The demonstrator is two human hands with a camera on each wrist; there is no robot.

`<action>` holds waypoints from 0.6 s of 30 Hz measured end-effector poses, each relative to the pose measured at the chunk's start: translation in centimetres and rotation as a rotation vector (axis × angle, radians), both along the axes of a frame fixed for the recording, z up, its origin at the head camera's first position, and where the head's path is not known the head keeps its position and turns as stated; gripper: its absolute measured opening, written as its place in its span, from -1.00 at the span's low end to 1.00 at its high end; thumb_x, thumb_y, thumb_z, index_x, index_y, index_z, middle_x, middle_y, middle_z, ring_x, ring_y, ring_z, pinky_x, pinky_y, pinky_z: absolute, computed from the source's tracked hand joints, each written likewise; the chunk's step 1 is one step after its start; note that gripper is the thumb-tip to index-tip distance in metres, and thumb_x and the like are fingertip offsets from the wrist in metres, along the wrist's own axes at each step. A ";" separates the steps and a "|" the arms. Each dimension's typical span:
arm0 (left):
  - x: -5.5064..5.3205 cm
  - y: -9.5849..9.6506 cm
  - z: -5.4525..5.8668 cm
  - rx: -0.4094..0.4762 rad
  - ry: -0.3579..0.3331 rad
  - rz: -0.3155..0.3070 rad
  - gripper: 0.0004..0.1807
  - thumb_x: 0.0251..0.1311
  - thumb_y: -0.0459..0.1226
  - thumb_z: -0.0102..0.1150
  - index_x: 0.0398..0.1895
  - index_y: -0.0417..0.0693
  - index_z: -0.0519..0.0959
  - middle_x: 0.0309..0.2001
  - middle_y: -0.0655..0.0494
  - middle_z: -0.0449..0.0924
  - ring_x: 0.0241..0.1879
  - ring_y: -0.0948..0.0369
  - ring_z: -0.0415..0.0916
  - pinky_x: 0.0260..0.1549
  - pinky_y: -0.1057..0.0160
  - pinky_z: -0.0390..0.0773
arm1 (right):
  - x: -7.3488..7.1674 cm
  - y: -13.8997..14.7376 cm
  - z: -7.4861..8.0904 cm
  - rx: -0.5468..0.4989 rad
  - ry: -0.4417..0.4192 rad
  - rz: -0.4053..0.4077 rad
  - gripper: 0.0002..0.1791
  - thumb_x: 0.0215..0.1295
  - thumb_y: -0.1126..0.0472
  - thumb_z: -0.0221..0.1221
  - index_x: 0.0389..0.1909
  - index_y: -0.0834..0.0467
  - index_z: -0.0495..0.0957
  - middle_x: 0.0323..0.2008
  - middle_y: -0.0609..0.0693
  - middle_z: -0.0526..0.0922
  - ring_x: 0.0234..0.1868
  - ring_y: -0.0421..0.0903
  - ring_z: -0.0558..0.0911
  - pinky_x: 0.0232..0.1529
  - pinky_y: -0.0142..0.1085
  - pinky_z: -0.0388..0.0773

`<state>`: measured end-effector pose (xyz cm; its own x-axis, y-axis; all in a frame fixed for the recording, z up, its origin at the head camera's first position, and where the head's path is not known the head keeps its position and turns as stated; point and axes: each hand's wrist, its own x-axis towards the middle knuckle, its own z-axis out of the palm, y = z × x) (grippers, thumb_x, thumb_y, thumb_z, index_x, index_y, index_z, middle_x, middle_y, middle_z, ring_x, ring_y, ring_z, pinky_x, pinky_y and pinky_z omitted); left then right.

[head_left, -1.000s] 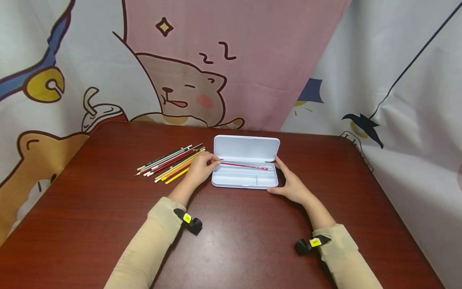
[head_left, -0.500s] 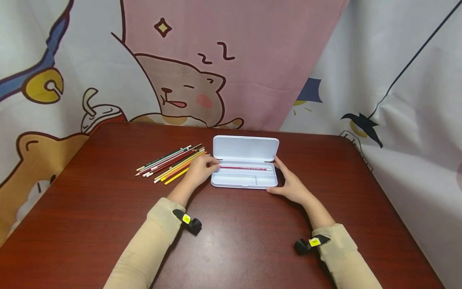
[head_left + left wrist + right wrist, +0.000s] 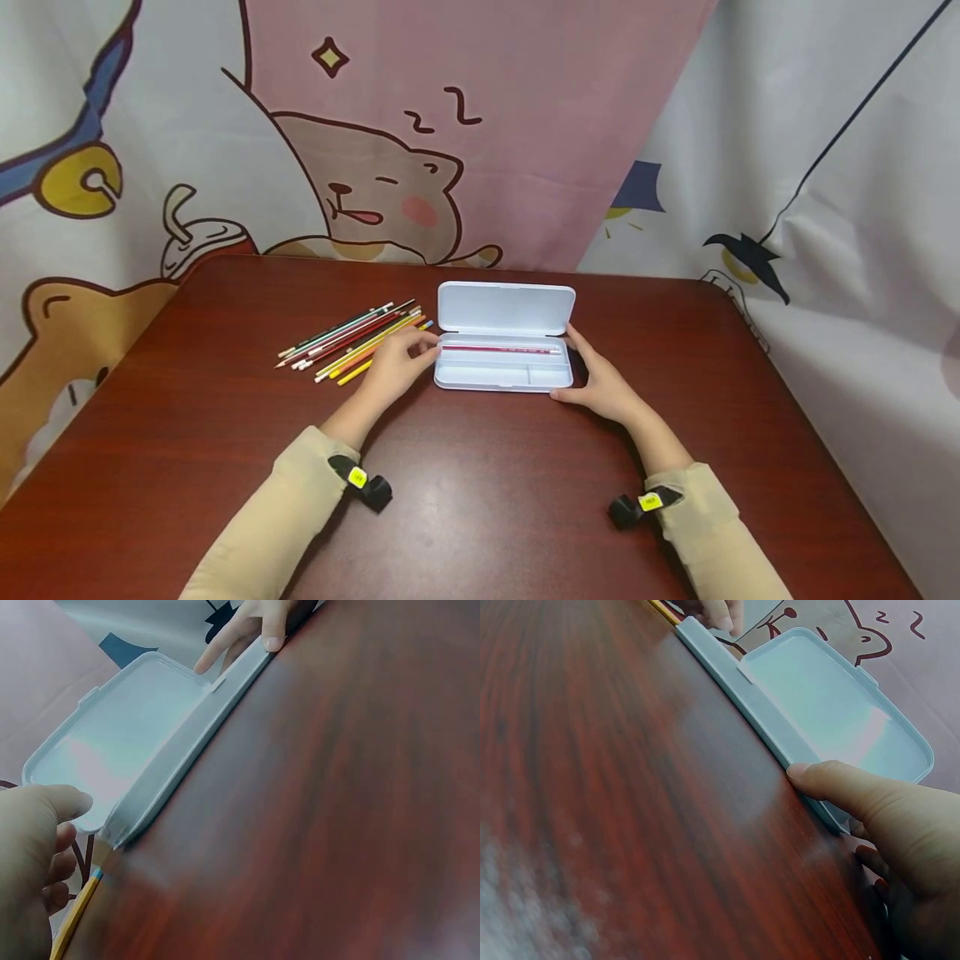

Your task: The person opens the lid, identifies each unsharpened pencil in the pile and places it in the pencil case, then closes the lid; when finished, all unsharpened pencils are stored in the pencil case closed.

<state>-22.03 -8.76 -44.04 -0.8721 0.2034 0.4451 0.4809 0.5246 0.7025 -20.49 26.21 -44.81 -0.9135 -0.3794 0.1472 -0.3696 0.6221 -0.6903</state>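
A white pencil case (image 3: pixel 504 377) stands on the table with its lid (image 3: pixel 506 308) raised. One red pencil (image 3: pixel 498 349) lies lengthwise in its rear compartment. My right hand (image 3: pixel 603 387) holds the case's right end, thumb at the front corner and fingers behind the end. My left hand (image 3: pixel 395 360) is at the left end of the case, fingers loosely bent and thumb apart from them, with nothing seen between them in the left wrist view. Left of the case lies a loose pile of pencils (image 3: pixel 348 337), partly hidden by the left hand. A yellow pencil (image 3: pixel 75 919) lies beneath that hand.
The dark red wooden table (image 3: pixel 480 500) reaches to a printed cloth (image 3: pixel 525 167) hanging behind it. A small front section of the case is set off by a divider (image 3: pixel 529 374). Both wrists wear black cameras.
The red pencil has shifted from slightly slanted to straight in the rear compartment. My left hand has let go of it and drawn back to the left. The right hand keeps its place on the case.
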 end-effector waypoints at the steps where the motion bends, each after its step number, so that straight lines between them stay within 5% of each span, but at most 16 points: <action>1: 0.2 -0.3 0.0 -0.002 0.003 0.005 -0.89 0.08 -0.38 0.34 -0.31 -0.22 0.68 -0.51 0.14 0.45 -0.46 0.20 0.38 -0.44 0.22 0.37 | 0.0 0.0 0.0 -0.001 0.001 0.001 0.24 -0.06 0.14 0.49 0.52 0.08 -0.17 0.32 0.15 0.29 0.33 0.04 0.21 0.30 0.06 0.02; 18: 2.7 -5.4 -0.4 -0.029 0.104 0.080 -0.84 -0.01 -0.45 0.38 -0.30 -0.27 0.69 -0.54 0.17 0.48 -0.54 0.25 0.37 -0.55 0.28 0.36 | -0.1 0.0 -0.1 0.006 0.008 0.006 0.25 -0.07 0.12 0.49 0.52 0.09 -0.17 0.32 0.16 0.29 0.33 0.06 0.21 0.29 0.08 0.03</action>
